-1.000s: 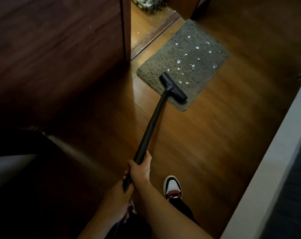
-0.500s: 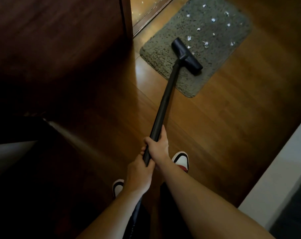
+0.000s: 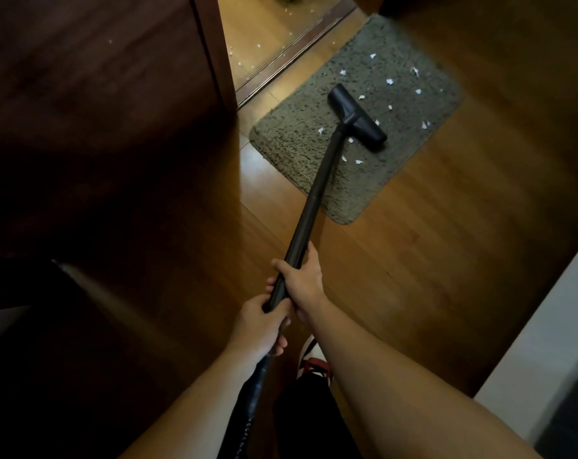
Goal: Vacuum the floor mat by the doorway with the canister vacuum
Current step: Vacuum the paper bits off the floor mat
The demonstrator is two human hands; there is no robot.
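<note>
Floor mat (image 3: 294, 144); right hand (image 3: 302, 281) around wand (image 3: 317, 190)

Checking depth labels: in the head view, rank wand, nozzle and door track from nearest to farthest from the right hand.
1. The wand, gripped by the right hand itself.
2. The nozzle, ahead on the mat.
3. The door track, beyond the mat, upper left.

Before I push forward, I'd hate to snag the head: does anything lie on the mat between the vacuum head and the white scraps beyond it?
Nothing visible does. The vacuum head rests on the mat, and only bare pile separates it from the white scraps toward the far edge.
</note>
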